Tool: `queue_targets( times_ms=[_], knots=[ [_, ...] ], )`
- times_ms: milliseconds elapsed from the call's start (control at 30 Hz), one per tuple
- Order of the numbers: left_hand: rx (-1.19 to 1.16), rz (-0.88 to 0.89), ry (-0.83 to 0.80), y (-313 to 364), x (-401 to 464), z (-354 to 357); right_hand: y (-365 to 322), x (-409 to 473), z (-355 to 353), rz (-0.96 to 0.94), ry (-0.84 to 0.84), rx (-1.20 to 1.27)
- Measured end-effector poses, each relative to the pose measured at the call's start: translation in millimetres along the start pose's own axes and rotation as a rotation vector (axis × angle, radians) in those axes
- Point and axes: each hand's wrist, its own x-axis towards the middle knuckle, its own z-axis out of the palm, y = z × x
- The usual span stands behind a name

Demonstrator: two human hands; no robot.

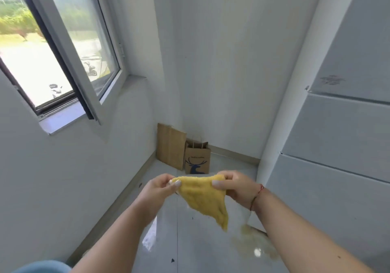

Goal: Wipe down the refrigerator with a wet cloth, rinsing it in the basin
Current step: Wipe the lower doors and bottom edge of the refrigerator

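Both hands, left hand (162, 185) and right hand (236, 185), pinch the yellow cloth (202, 198) stretched before me; the refrigerator (346, 125) stands right, apparently unwiped, and I see no basin.

Both forearms were bare from the bottom edge of the head view up to the hands, with no sleeves on them. A thin red string bracelet (257, 194) circled the right wrist, just behind the right hand (238, 188), and a loose end hung below it. The left hand (158, 188) showed pale-polished nails and an unadorned wrist.
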Motion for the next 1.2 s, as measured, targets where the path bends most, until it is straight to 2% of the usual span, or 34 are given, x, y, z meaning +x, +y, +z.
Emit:
queue_targets(
  times_ms=[67, 133, 233, 300, 400, 467, 533, 567, 633, 767, 900, 1067, 1200],
  knots=[
    [-0.258, -0.028, -0.15, 21.5, 6.8, 45.1, 4.5, -19.7, -35.8, 0.06, 0.113, 0.507],
    [-0.304, -0.063, -0.177, 39.2, 15.6, 90.3, 13.8, -38.6, -54.9, 0.161, 0.196, 0.662],
    [-0.031, -0.076, -0.071, 54.9, 33.0, 158.9, 38.5, -62.1, -68.3, 0.234, 0.171, 0.839],
    [0.168, -0.041, 0.001, 55.3, 43.0, 189.2, 45.7, -72.6, -75.7, 0.185, 0.177, 0.933],
    [0.261, 0.024, 0.075, 56.3, 56.7, 226.1, 53.1, -84.8, -104.1, 0.062, 0.234, 1.084],
    [0.07, 0.054, 0.064, 62.9, 62.3, 250.3, 60.4, -90.5, -116.5, -0.063, 0.194, 1.156],
    [-0.429, -0.059, -0.058, 67.1, 60.6, 278.7, 66.8, -89.2, -124.0, -0.154, 0.184, 1.188],
    [-0.608, -0.139, -0.109, 64.7, 58.5, 289.7, 68.9, -85.7, -123.1, -0.137, 0.206, 1.245],
    [-0.672, -0.288, -0.191, 52.5, 58.1, 318.4, 71.6, -85.6, -133.1, -0.056, 0.308, 1.395],
    [-0.619, -0.426, -0.256, 36.6, 75.3, 344.7, 83.9, -83.8, -152.0, -0.048, 0.509, 1.398],
    [-0.563, -0.448, -0.311, 39.1, 103.9, 353.1, 95.4, -80.4, -178.0, -0.029, 0.579, 1.372],
    [-0.302, -0.396, -0.151, 41.5, 155.2, 338.5, 106.3, -76.1, -212.4, -0.045, 0.801, 1.36],
    [-0.208, -0.381, -0.118, 27.8, 199.5, 331.9, 121.3, -74.4, -224.1, -0.035, 0.948, 1.347]
  ],
)
